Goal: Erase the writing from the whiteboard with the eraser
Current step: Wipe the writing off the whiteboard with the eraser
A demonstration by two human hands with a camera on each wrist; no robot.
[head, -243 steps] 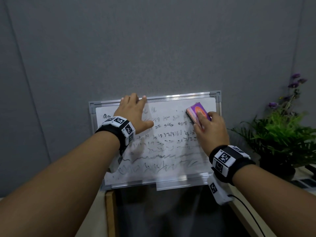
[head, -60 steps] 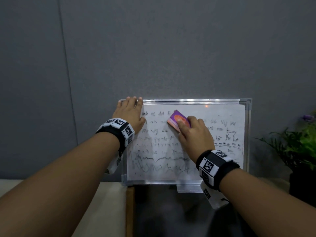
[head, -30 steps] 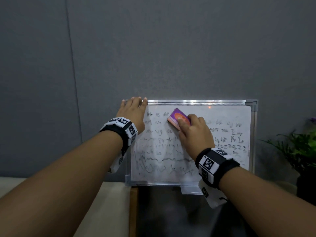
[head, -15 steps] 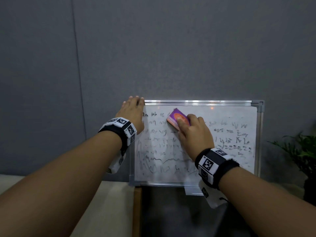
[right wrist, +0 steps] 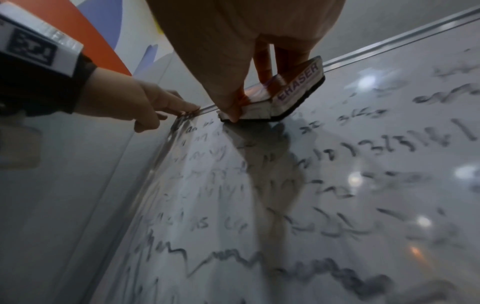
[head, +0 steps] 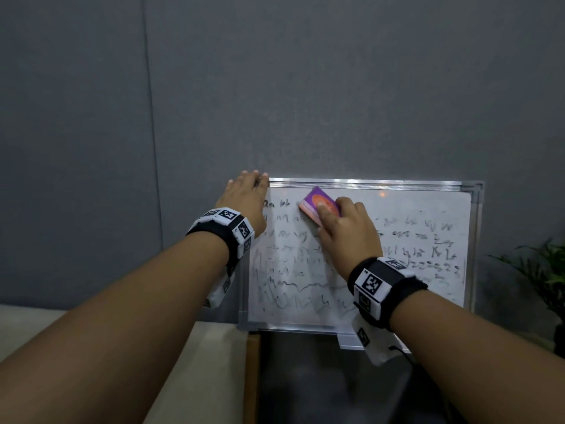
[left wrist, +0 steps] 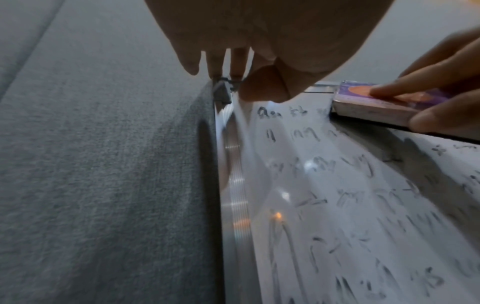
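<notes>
The whiteboard (head: 397, 270) stands upright against a grey fabric-like wall panel (head: 275, 87), w/ its bottom edge on a beige table top (head: 214, 347). The frame is silver metal, and a small tray sticks out under the bottom edge. The surface is glossy, shows small light reflections, and is covered w/ smeared grey-black writing in several rows; a wavy line runs near the bottom.

The right hand (head: 345, 231) pinches the eraser (head: 318, 205) betw. thumb and fingers, one finger lying flat on its purple-orange top. The dark felt side is pressed on the board near the top edge, left of centre. On its side the word "ERASER" can be read in the right wrist view.

The left hand (head: 244, 197) rests w/ straight fingers, close together, on the top-left corner of the frame, fingertips over the edge.

A green plant (head: 544, 270) stands at the right, just beside the board.
</notes>
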